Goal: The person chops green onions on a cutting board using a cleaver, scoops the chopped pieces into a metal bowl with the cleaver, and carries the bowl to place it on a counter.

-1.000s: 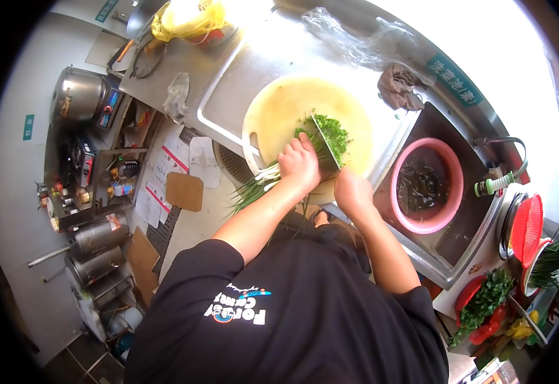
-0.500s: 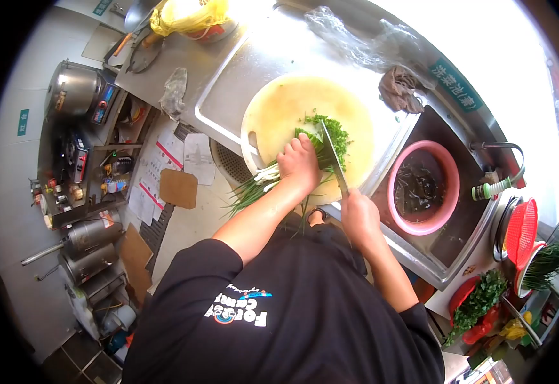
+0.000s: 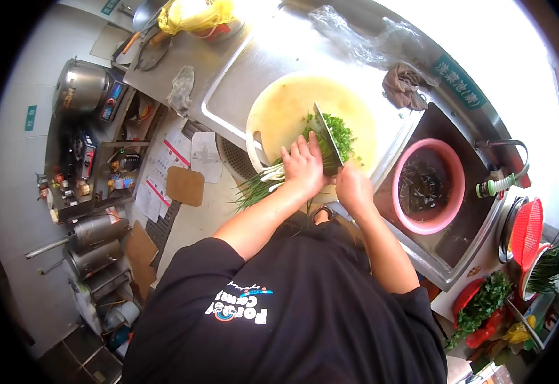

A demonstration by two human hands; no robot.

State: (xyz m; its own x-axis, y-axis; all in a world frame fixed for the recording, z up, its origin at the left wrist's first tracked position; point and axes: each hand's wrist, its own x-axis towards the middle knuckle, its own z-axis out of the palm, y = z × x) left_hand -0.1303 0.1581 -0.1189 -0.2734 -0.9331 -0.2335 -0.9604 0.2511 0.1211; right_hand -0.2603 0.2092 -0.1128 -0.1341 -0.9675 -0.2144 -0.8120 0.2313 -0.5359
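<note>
Nearest me is my black shirt (image 3: 292, 301), and beyond it both hands are over the round yellow board (image 3: 279, 102). My right hand (image 3: 355, 189) is closed round the handle end of the knife (image 3: 330, 141), its fingers pressed together. My left hand (image 3: 303, 168) lies on the bunch of scallions (image 3: 268, 179), fingers a little spread at the tips; I cannot tell whether the thumb closes under the stalks. The white ends and some green leaves stick out past the board's near left edge. The blade stands on edge just beside my left fingers, slanting away from me, with chopped greens (image 3: 339, 131) along its right side, right of the board's middle.

The board sits at the near edge of the steel worktop (image 3: 234, 86). In the sink (image 3: 449, 251) to the right is a pink basin (image 3: 457, 185) of water with dark pieces in it. A brown cloth (image 3: 402, 86) lies by the worktop's far right corner, clear plastic (image 3: 369, 41) runs along its far edge, and a yellow bag (image 3: 196, 16) covers a container beyond its far left corner.
</note>
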